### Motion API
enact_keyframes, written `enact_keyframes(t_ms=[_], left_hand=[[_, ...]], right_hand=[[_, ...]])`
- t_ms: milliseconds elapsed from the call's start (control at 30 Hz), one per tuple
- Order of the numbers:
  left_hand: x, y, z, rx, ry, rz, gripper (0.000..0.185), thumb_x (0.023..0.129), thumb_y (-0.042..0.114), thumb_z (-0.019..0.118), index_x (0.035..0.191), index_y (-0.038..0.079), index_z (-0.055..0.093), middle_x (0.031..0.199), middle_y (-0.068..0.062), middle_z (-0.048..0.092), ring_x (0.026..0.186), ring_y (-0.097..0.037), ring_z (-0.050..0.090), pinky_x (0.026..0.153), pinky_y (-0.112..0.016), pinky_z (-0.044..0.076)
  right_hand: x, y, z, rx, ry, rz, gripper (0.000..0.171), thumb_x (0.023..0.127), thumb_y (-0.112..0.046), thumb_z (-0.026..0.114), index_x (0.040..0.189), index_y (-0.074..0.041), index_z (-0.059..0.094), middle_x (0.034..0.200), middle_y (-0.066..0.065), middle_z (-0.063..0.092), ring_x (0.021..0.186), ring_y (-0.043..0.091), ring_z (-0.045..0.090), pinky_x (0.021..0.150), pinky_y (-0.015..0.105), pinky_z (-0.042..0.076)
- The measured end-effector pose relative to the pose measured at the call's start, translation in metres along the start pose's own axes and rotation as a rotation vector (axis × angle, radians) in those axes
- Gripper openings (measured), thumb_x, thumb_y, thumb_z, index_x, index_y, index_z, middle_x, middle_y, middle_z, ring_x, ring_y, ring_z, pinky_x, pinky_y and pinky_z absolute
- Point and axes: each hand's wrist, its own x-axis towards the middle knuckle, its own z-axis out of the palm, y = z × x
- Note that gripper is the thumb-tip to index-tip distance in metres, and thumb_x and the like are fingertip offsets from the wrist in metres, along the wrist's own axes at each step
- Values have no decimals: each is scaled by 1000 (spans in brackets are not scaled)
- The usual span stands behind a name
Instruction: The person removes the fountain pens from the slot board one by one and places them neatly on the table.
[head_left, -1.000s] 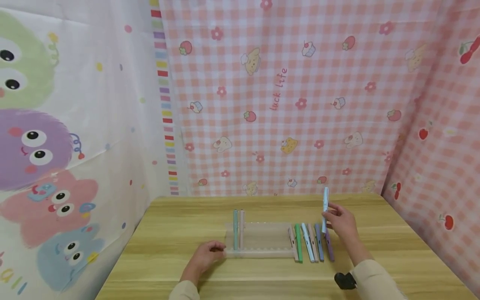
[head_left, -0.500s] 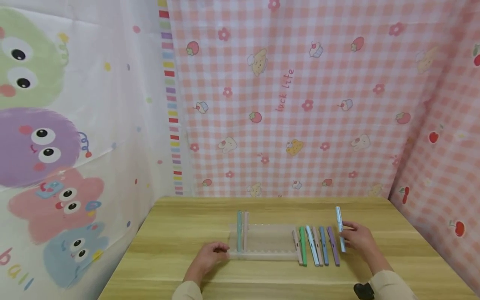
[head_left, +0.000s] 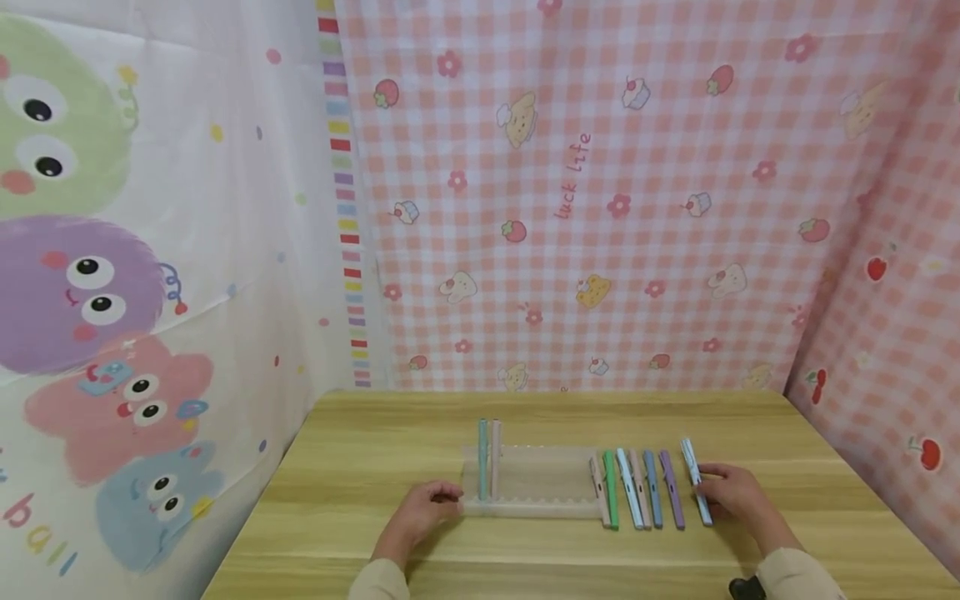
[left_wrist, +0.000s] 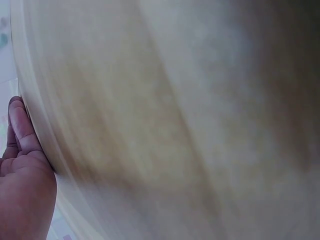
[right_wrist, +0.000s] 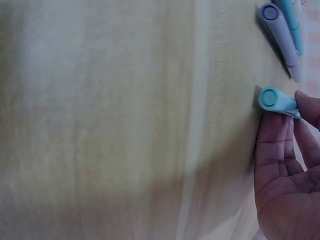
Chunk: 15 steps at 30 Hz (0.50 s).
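Note:
In the head view, a clear plastic pen rack (head_left: 547, 507) lies on the table, with a teal pen (head_left: 483, 458) and a pale pink pen (head_left: 496, 458) standing side by side in its left end. My left hand (head_left: 423, 512) rests on the table at the rack's left end, fingertips touching it, the fingers loosely bent. At the right, my right hand (head_left: 738, 497) pinches a light blue pen (head_left: 693, 471) between thumb and fingers. The right wrist view shows this light blue pen (right_wrist: 272, 100) low against the tabletop, end toward the camera. Beside it lies a purple pen (head_left: 672, 490).
Between the rack and the held pen lie a green pen (head_left: 611, 490), another light blue pen (head_left: 628, 490), a blue pen (head_left: 653, 490) and two pale pinkish pens. A black object (head_left: 747, 587) sits by the right sleeve. Patterned cloths (head_left: 600, 250) hang behind and beside the table.
My right hand has moved right and down with the light blue pen, from above the purple pen to the tabletop beyond it. The left hand stays at the rack. The head view shifted slightly.

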Motion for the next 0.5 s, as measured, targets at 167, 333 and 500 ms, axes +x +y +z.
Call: enact_keyframes(t_ms=[167,333,500], left_hand=[[0,3,0,4,5,4,20,84,-3,71,102,-11,66,97,-10,68,88,-16,59,78,-29,50],[-1,6,1,-9,7,-9,20,84,-5,71,102,-12,65,97,-10,68,87,-16,58,78,-30,50],[-1,6,2,-5,12,-22,20,85,-5,70,103,-12,65,96,-10,68,87,-16,59,78,-30,50]], right_hand=[[1,4,0,-65,2,-12,55,88,0,63,134,20,41,83,7,67,73,16,63,65,34,56],[2,7,0,-146,16,-30,54,86,-3,63,132,19,45,85,10,66,72,16,62,64,33,55],[2,7,3,-248,37,-80,52,84,-5,63,127,20,49,92,20,64,72,17,60,62,31,52]])
